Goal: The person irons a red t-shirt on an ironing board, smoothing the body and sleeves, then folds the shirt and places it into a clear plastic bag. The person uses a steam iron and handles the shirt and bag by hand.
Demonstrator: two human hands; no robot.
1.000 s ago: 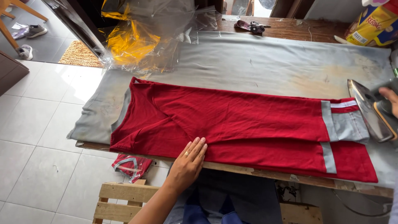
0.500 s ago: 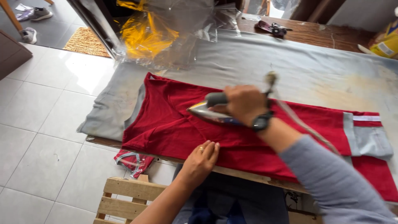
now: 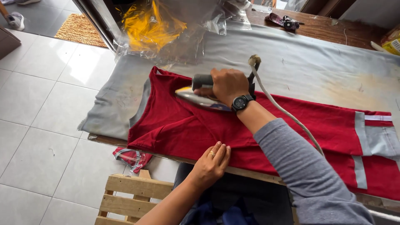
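Grey cloth [image 3: 316, 66] covers the table above white floor tiles [image 3: 37, 137]; hands: right hand [image 3: 227, 85] grips iron [image 3: 200, 96], left hand [image 3: 211, 160] flat.

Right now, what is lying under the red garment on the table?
A grey cloth is spread under the red garment and shows around it. At the near edge a wooden table edge shows. The surface beneath the garment itself is covered.

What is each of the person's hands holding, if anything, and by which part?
The right hand grips the iron by its dark handle on top. The left hand holds nothing; it lies flat on the red garment near its front edge.
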